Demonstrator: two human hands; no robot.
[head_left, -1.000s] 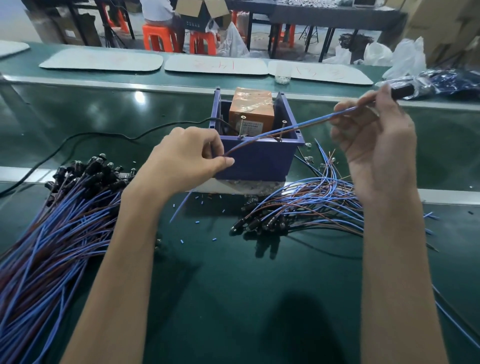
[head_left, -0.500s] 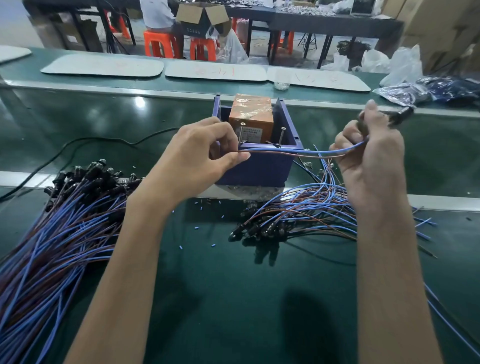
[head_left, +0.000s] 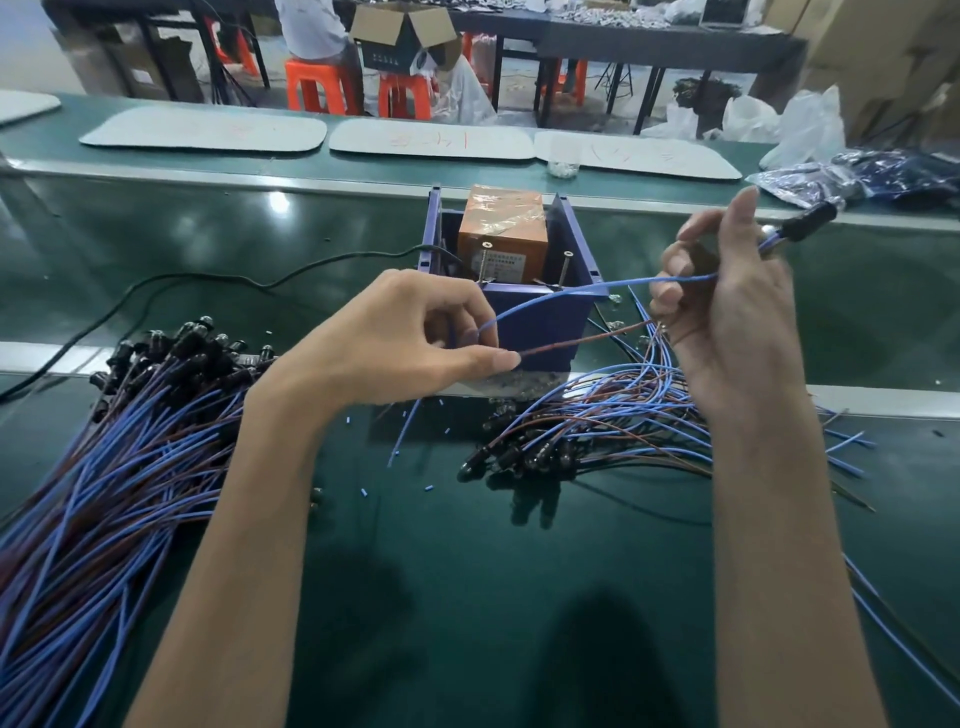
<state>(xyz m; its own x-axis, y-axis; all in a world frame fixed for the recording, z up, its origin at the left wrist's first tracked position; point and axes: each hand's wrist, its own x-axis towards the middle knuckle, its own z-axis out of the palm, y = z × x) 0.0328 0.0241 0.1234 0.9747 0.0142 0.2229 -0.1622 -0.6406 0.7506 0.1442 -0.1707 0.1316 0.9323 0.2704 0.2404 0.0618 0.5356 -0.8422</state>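
A second ago the lead was stretched as one taut line, rising from the left hand (head_left: 410, 343) to the right hand (head_left: 732, 317). Half a second ago it had dropped level across the front rim of the open blue plastic box (head_left: 540, 317). Now it sits lower and nearer the person, and its two strands have parted: the thin blue wire (head_left: 597, 288) runs above, the thin brown wire (head_left: 587, 338) below, both in front of the box wall. My reading is that the pass at the box is done and the ends are being split for a check. Short blue insulation bits (head_left: 429, 487) on the dark green table (head_left: 519, 571) fit a stripping job. The left hand pinches the near ends between thumb and forefinger, with a blue tail hanging beneath it. The right hand is curled round the far stretch, index finger lifted, and the black cylindrical plug (head_left: 808, 222) pokes out beyond it. So the lead spans hand to hand, clear of the table, just before the box. Inside the box stands an orange taped block (head_left: 501, 228). A big heap of blue and brown leads (head_left: 104, 467) lies left, and a smaller tangle of leads (head_left: 597, 421) lies under the right wrist.
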